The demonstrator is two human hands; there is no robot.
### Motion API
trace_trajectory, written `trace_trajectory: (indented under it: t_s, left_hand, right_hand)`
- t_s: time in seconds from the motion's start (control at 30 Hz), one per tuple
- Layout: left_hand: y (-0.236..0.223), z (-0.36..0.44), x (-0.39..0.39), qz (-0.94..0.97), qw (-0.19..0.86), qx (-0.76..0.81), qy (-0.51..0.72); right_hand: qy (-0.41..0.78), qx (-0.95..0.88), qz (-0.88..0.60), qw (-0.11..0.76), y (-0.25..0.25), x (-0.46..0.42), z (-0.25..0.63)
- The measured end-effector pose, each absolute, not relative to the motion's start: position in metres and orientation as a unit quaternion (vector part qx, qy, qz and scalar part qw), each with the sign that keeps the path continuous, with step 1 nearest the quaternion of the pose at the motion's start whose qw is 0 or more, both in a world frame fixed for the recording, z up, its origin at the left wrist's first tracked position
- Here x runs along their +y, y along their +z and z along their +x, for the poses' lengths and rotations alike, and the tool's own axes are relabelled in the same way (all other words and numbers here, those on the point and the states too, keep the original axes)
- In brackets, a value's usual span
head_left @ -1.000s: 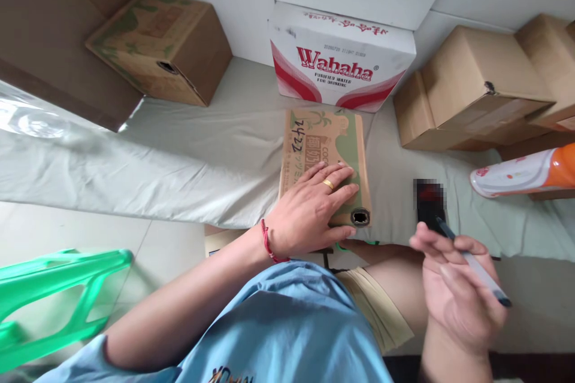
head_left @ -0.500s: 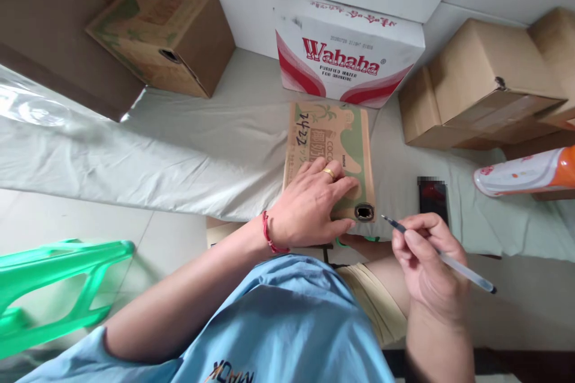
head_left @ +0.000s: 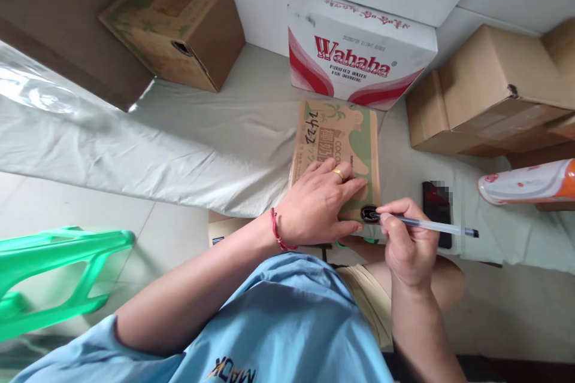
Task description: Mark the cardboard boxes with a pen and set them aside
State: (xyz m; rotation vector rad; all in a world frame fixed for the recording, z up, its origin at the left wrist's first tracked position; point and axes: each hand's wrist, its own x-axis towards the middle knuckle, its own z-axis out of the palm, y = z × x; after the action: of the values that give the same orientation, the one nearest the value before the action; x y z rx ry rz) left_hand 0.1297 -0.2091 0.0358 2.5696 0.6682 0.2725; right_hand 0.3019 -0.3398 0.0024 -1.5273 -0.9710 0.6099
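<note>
A flat brown-and-green cardboard piece (head_left: 309,149), printed "COCO" and hand-marked 2422, lies on the grey cloth. My left hand (head_left: 323,200) rests across its near half, palm down with the fingers stretched out. In its near right corner is a dark-edged oval hole (head_left: 370,213). Pinched in my right hand (head_left: 408,245) is a pen (head_left: 431,225) with a clear barrel and dark ends. The pen's tip is at the right edge of the hole; whether it goes inside is hard to make out.
A white-and-red Wahaha box (head_left: 354,54) stands behind the cardboard. Brown boxes (head_left: 489,84) and an orange-and-white can (head_left: 525,181) are at right, near a dark phone (head_left: 438,212). Another printed carton (head_left: 179,24) sits back left. A green stool (head_left: 67,275) stands on the floor.
My right hand has moved left with the pen, bringing its tip from beside the cardboard to the hole's edge. My left hand stays on the cardboard. The view has shifted slightly.
</note>
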Motion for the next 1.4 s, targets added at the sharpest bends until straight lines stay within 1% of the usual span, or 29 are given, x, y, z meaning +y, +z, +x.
trace_trajectory:
  t_s: [0.13, 0.4, 0.6, 0.87, 1.07, 1.27, 1.4]
  left_hand:
    - [0.037, 0.13, -0.21, 0.936, 0.234, 0.247, 0.09]
    - [0.041, 0.13, -0.209, 0.935, 0.241, 0.251, 0.07]
    - [0.039, 0.13, -0.209, 0.935, 0.24, 0.251, 0.072]
    - [0.038, 0.13, -0.21, 0.935, 0.238, 0.251, 0.08]
    - [0.038, 0.129, -0.209, 0.935, 0.239, 0.249, 0.078]
    - [0.039, 0.13, -0.209, 0.936, 0.239, 0.249, 0.074]
    - [0.038, 0.13, -0.209, 0.936, 0.237, 0.249, 0.072]
  right_hand:
    - [0.24, -0.422, -0.682, 0.547, 0.006, -0.34, 0.295]
    - [0.185, -0.468, -0.684, 0.528, 0.007, -0.337, 0.293]
    - [0.18, -0.494, -0.674, 0.518, 0.009, -0.336, 0.294]
    - [0.193, -0.491, -0.663, 0.531, 0.003, -0.341, 0.299]
    - [0.169, -0.447, -0.649, 0.592, -0.009, -0.345, 0.302]
    - [0.144, -0.481, -0.675, 0.541, -0.002, -0.345, 0.295]
    - [0.124, -0.501, -0.678, 0.523, -0.003, -0.345, 0.294]
